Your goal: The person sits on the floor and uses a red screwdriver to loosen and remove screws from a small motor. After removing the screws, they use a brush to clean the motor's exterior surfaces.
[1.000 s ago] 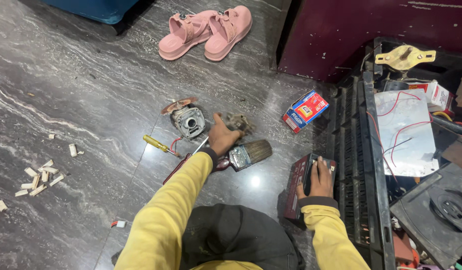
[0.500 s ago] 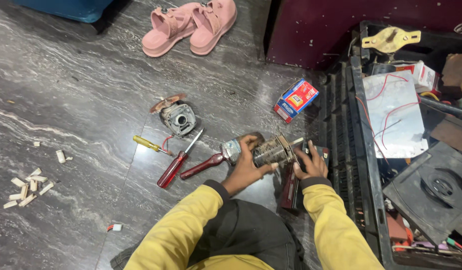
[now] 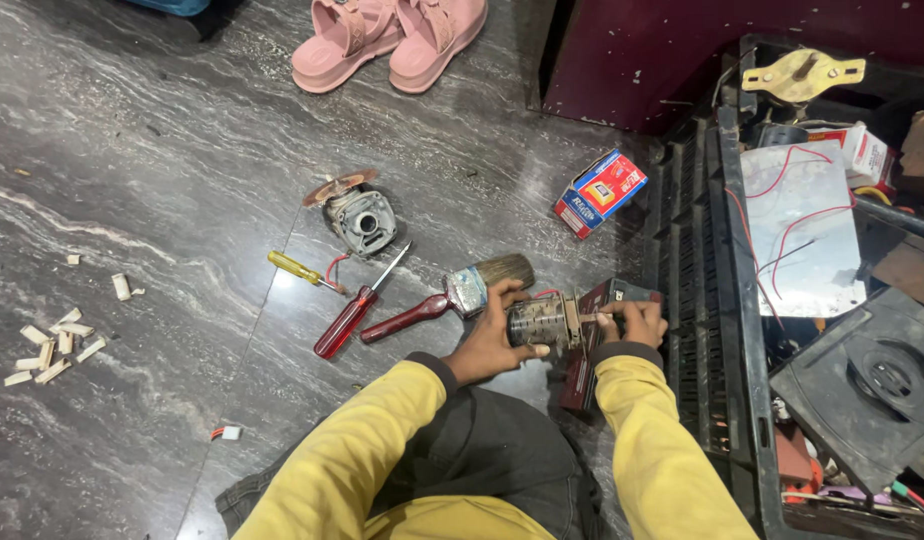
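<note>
At mid-frame I have the rotor (image 3: pixel 538 322) off the floor — left hand (image 3: pixel 487 345) cupping it, right hand (image 3: pixel 637 322) pinching its shaft; housing (image 3: pixel 362 218) and screwdrivers (image 3: pixel 354 308) lie apart, so reassembly remains.

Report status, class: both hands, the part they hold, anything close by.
Left hand grips motor armature body. Right hand pinches its shaft end. Paintbrush lies touching left fingers; red screwdriver beside it, apart.
</note>
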